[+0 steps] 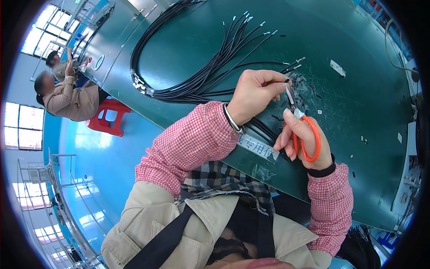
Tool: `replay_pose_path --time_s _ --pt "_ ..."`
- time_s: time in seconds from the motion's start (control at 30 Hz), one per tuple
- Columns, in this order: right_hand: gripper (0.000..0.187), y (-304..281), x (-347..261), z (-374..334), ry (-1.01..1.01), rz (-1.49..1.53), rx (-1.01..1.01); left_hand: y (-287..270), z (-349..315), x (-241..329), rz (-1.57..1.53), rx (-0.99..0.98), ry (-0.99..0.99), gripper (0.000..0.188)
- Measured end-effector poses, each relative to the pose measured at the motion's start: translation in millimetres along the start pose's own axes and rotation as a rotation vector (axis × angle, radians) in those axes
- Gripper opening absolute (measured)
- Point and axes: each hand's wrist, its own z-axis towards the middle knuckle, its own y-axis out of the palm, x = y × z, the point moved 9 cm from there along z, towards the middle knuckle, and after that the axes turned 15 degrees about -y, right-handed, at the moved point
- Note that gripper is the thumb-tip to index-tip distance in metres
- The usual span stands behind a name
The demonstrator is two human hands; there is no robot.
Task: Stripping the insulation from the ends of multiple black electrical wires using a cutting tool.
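Note:
My right hand [309,139] is closed round the orange handles of a pair of scissors [311,139], with the blades pointing up toward my left fingertips. My left hand [255,92] pinches the end of a black cable between thumb and forefinger, right by the blade tips; most of that cable is hidden by the hand. A bundle of black cables [174,94] with pale, shiny tips curves over the green table to the left. More black cables [264,130] pass under my left wrist toward the table's near edge.
Clear scraps and black offcuts [304,87] lie on the green table [358,103] beyond the scissors. A white label strip [256,148] is stuck near the front edge. A red stool [109,117] and two people are at the left. More cables [360,246] hang at lower right.

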Motion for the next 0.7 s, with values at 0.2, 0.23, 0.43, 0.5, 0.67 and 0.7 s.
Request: replay_pose_path --time_s 0.2,0.23,0.43,0.5,0.67,0.7 --pt "0.058 -4.4 -0.1 1.4 -0.006 -0.009 0.024 -0.9 -1.9 3.8 0.068 0.027 0.029 0.015" --pt "0.058 -4.2 -1.7 1.3 -0.009 -0.022 0.020 -0.6 -2.1 3.5 0.067 0.028 0.029 0.015" --pt "0.058 -5.7 -4.9 1.6 -0.012 -0.046 0.035 1.7 -4.6 5.5 0.096 0.036 0.055 0.016" --pt "0.059 -8.0 -4.2 1.9 -0.005 -0.034 0.063 2.7 -5.8 8.1 0.126 0.041 0.080 0.016" --pt "0.059 -8.5 -4.6 0.3 0.009 -0.098 0.066 2.7 -6.8 11.1 0.145 0.066 0.147 0.017" --pt "0.059 -8.1 -4.8 0.3 0.009 -0.099 0.066 2.6 -7.0 11.3 0.145 0.066 0.148 0.017"
